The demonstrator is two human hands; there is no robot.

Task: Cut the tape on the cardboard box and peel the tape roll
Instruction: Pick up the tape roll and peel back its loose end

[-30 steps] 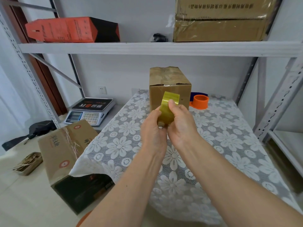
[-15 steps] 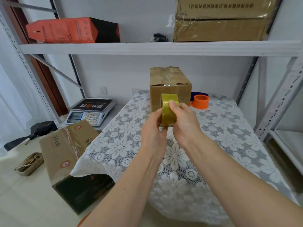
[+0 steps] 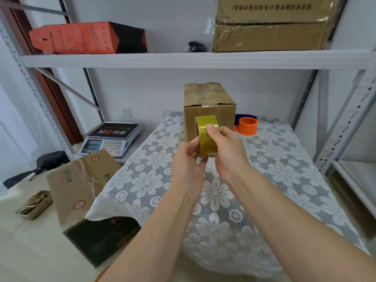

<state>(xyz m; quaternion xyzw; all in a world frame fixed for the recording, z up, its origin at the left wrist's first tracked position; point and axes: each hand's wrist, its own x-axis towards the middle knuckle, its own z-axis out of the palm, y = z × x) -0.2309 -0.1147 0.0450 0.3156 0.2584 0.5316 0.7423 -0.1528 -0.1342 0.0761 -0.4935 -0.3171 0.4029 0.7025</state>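
A yellowish clear tape roll is held upright above the table between both hands. My left hand grips its lower left side, and my right hand grips its right side with the thumb pressed on the outer face. Just behind the roll stands a small taped cardboard box on the lace-covered table. Whether a tape end is lifted cannot be made out.
An orange tape dispenser lies right of the box. A scale sits on a low surface to the left, with a large cardboard box beside the table's corner. Metal shelving carries boxes overhead and stands at the right.
The tape roll has been turned in my hands from tilted to upright and raised slightly toward the box. My right thumb has shifted onto the roll's face.
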